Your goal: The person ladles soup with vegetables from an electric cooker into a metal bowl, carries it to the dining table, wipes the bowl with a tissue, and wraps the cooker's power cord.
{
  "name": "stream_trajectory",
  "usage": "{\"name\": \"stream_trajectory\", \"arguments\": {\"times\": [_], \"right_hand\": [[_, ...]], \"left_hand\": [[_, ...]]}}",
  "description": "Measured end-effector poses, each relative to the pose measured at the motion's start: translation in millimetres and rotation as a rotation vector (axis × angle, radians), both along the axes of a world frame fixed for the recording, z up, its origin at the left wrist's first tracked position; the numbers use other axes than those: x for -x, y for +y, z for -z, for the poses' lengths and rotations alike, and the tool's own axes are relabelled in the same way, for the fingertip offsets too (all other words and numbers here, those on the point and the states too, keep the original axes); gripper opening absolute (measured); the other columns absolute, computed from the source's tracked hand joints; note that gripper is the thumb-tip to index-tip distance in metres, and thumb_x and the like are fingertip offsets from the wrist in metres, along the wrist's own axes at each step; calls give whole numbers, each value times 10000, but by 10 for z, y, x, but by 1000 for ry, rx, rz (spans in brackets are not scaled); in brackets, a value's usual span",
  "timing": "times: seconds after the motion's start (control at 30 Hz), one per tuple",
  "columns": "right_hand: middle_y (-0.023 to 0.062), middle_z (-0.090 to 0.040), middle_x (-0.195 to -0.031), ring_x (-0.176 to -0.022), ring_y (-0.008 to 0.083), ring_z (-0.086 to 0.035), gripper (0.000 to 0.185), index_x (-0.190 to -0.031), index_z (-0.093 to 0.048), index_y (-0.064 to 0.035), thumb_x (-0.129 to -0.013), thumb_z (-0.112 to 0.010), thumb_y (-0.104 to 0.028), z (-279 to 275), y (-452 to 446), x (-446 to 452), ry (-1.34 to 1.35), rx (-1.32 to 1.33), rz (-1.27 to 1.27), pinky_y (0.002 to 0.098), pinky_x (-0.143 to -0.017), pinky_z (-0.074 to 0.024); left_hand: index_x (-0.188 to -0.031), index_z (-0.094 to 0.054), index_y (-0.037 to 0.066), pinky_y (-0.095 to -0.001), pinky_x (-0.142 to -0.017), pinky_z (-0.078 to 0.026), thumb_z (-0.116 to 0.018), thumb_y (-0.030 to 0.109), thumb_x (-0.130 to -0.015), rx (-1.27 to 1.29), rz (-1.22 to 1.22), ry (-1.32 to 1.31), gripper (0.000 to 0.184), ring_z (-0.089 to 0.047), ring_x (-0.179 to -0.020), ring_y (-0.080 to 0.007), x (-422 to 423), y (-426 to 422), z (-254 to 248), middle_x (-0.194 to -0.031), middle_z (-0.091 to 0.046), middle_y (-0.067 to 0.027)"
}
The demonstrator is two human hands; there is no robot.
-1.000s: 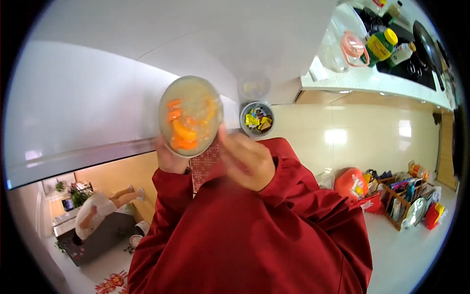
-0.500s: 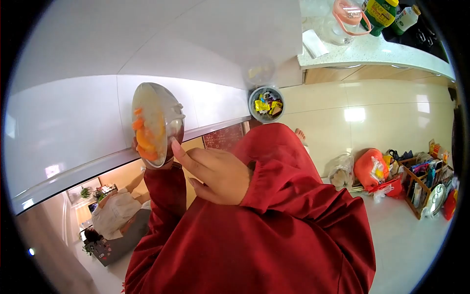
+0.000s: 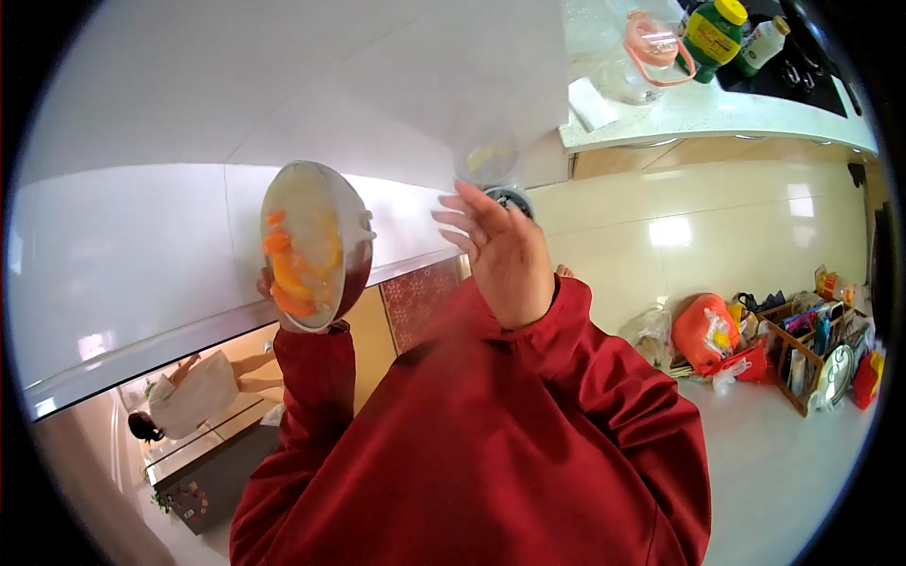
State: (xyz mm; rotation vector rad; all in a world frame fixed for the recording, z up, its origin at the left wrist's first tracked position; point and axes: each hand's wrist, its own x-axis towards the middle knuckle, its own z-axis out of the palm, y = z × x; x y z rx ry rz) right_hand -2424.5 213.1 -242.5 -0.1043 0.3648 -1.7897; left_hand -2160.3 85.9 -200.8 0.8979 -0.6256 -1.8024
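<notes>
The left hand (image 3: 267, 285) grips the seemingly tilted bowl (image 3: 358, 259) at its near side, beside the white panel (image 3: 160, 212), though most of that grasp is hidden. The right hand (image 3: 511, 262) is empty, fingers apart, clear of the bowl; with one-handed support, a wrist turn or slip could spill the orange pieces (image 3: 288, 269) and cloudy liquid.

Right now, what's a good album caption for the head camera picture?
The left hand holds a shiny round bowl of orange chunks in pale liquid; the empty right hand hovers open.
</notes>
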Motion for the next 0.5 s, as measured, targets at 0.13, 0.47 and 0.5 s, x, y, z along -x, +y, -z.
{"name": "stream_trajectory", "arguments": {"times": [0.13,0.47,0.5], "right_hand": [[190,-399,-1433,-1347,289,-367,745,-1398,-348,64,-985,-247,-547,-110,-18,246,-218,40,-16,393,-1126,-272],[196,-346,-1477,-1393,267,-305,834,-1428,-301,48,-959,-226,-638,-237,495,1182,-307,195,151,365,-1156,-218],[193,-337,-1483,-1397,266,-298,838,-1434,-288,48,-960,-222,-639,-272,602,1350,-286,198,167,368,-1161,-212]], "left_hand": [[-1406,-394,93,-480,-1036,-410,-589,523,-803,70,219,40,766,-480,-1235,-337,339,15,-1,-1380,-479,-127],[-1438,-345,65,-472,-1072,-375,-637,425,-782,-2,620,52,803,-428,-1295,-331,1847,210,-142,-1440,-414,-152],[-1442,-338,64,-470,-1075,-374,-624,403,-794,-13,654,57,785,-423,-1301,-326,2059,285,-164,-1444,-406,-161]]}}
